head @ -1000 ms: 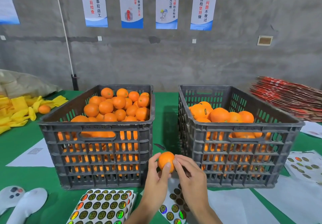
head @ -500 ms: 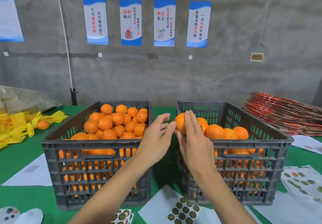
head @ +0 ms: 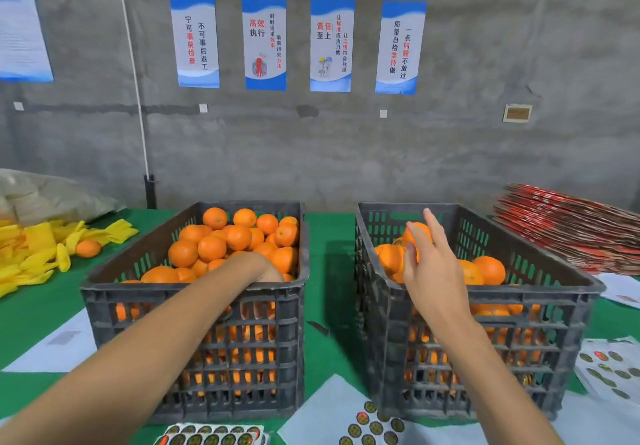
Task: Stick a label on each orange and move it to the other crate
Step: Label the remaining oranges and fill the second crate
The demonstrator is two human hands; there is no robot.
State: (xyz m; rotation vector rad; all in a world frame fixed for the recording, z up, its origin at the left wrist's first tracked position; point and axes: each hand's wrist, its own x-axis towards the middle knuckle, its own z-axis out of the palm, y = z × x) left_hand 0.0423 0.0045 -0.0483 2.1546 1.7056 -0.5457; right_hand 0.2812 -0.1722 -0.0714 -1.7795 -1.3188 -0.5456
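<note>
- Four blue-and-white posters [head: 298, 42] hang on the grey concrete wall [head: 485, 133]; their red Chinese words include "高效" and "责任".
- Green table [head: 329, 271] carries two dark slatted crates side by side, with white sheets of round labels [head: 374, 424] at the near edge.
- Left hand [head: 266, 271] is plunged among the fruit in the left crate [head: 194, 306]; its fingers are hidden, so the grip cannot be told.
- Right hand [head: 429, 264] hovers over the right crate [head: 485, 306], fingers spread, clasping nothing.
- An orange [head: 419, 231] sits atop that crate's pile, just behind the fingertips.
- Yellow wrappers [head: 38, 254] lie far left; a red stack [head: 571, 230] lies far right.
</note>
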